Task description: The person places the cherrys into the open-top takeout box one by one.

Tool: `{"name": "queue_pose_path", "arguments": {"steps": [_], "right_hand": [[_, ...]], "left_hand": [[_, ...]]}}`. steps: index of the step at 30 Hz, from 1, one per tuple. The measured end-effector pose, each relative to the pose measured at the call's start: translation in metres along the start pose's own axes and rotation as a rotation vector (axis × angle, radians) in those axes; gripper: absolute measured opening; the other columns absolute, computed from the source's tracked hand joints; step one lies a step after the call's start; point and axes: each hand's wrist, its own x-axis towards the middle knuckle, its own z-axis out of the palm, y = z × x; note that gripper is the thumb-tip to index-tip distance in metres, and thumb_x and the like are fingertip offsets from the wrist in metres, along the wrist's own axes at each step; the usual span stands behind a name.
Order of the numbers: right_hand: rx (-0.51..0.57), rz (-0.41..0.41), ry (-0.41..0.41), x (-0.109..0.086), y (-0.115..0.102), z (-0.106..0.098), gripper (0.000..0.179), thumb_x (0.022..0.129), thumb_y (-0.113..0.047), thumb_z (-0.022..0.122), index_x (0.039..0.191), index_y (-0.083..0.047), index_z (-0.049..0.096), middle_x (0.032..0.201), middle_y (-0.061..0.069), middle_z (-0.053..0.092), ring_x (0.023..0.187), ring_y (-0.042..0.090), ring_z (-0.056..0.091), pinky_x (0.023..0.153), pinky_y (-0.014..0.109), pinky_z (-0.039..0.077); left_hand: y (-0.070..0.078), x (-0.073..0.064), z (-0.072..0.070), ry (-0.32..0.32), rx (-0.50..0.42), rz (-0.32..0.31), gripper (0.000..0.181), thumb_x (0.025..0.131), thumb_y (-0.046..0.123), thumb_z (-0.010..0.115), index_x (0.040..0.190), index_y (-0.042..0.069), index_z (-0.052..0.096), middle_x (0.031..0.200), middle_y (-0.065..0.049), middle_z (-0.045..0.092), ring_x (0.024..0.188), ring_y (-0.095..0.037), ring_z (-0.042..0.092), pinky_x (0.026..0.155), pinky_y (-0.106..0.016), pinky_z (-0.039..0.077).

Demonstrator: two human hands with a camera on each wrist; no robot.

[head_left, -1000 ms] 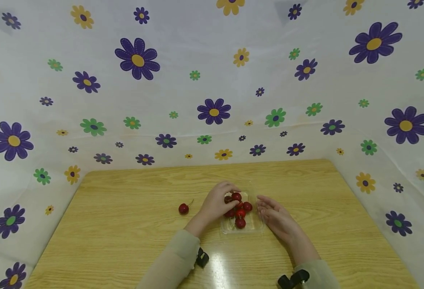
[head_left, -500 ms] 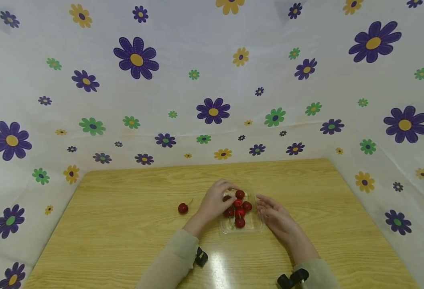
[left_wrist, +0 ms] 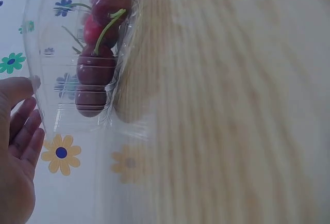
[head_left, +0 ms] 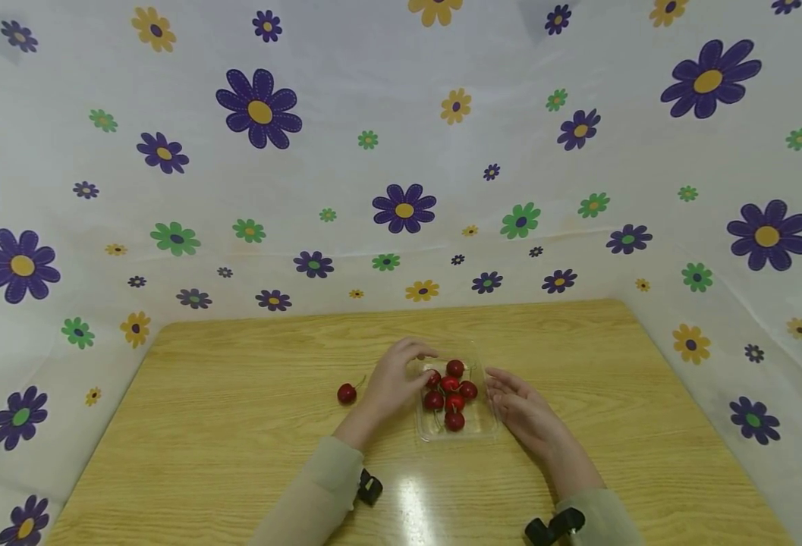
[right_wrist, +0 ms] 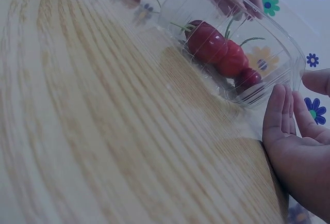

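Observation:
A clear plastic container [head_left: 477, 432] sits on the table with several dark red cherries [head_left: 454, 402] inside, some with green stems. My left hand [head_left: 390, 383] is at its left side, fingers loosely bent and holding nothing; its thumb overlaps the rim near a cherry. In the left wrist view that hand [left_wrist: 18, 152] stands beside the clear wall, thumb right at the edge. My right hand [head_left: 526, 417] rests along the container's right side, fingers extended. The right wrist view has its fingertips [right_wrist: 278, 97] right by the container's corner. One single cherry [head_left: 347, 393] with a stem lies left of the left hand.
The wood-grain table [head_left: 237, 455] carries all of this. A white cloth [head_left: 332, 167] printed with flowers stands around its back and sides. Black bands [head_left: 554, 527] with small devices sit on both wrists.
My left hand has drawn back leftward from over the cherries to the container's left edge. One cherry at the back shifted slightly right, then stayed. The right hand keeps its place.

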Motion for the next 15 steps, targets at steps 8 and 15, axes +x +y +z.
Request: {"name": "queue_pose_path", "arguments": {"steps": [8,15], "right_hand": [[-0.010,0.001,-0.001,0.000,0.000,-0.001,0.042,0.106,0.005,0.046,0.132,-0.025,0.058,0.124,-0.008,0.057,0.112,0.004,0.058,0.099,0.016,0.052],[-0.017,-0.001,-0.005,0.000,-0.001,-0.001,0.042,0.107,0.005,0.047,0.133,-0.025,0.058,0.124,-0.009,0.058,0.112,0.003,0.058,0.099,0.016,0.052]], "left_hand": [[-0.004,-0.006,-0.006,0.032,0.000,0.011,0.027,0.093,0.006,0.080,0.120,0.008,0.076,0.125,-0.008,0.073,0.110,-0.025,0.069,0.101,-0.041,0.059],[-0.009,-0.012,-0.009,0.061,0.000,0.005,0.024,0.093,0.006,0.081,0.116,0.009,0.077,0.121,-0.006,0.075,0.107,-0.022,0.069,0.097,-0.037,0.060]]}}
